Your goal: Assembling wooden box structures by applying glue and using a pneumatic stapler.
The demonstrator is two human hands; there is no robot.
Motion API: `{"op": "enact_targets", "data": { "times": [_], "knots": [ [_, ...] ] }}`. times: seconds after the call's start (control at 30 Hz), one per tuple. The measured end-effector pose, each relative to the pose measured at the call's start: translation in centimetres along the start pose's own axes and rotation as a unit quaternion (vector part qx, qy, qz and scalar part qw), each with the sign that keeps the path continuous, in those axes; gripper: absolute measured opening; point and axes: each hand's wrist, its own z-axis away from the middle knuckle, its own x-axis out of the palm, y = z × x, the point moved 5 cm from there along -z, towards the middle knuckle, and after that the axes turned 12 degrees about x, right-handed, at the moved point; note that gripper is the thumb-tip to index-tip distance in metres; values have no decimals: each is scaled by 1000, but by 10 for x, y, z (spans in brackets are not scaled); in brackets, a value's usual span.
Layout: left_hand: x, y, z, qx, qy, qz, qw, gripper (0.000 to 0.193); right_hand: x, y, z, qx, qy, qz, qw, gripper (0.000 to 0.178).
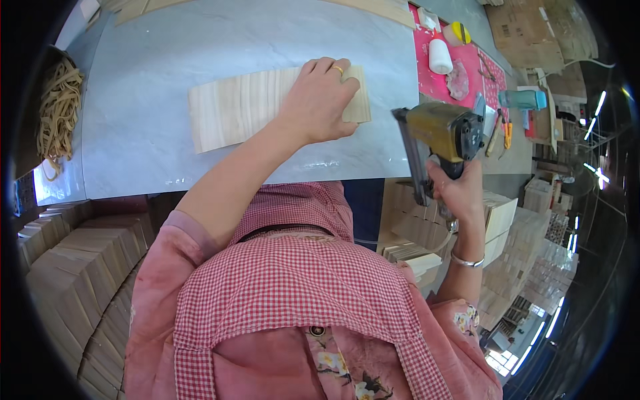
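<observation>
Tabletop [150,57] — board [233,110] under left hand [323,101], nailer [433,125] in right [463,192]

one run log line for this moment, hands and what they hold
left hand: across wooden board, right end | right hand: gripping nail gun, apart from board | grey tabletop: under board

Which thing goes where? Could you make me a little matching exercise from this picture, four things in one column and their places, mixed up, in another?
Things
1. nail gun
2. pale wooden board
3. white bottle
4. tan bands

Places
A. on the bright pink surface
B. at the far left of the picture
C. in the right hand
D. under the left hand

Pairs: 1-C, 2-D, 3-A, 4-B
</observation>
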Motion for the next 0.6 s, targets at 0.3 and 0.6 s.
{"op": "enact_targets", "data": {
  "times": [0.3, 0.6],
  "knots": [
    [0, -2, 0, -11, 8, 26, 1000, 37, 20, -21, 23, -8, -69, 19, 997, 14],
    [0, -3, -1, -20, 7, 30, 999, 35, 27, -16, 24, 21, -86, -34, 995, 13]
  ]
}}
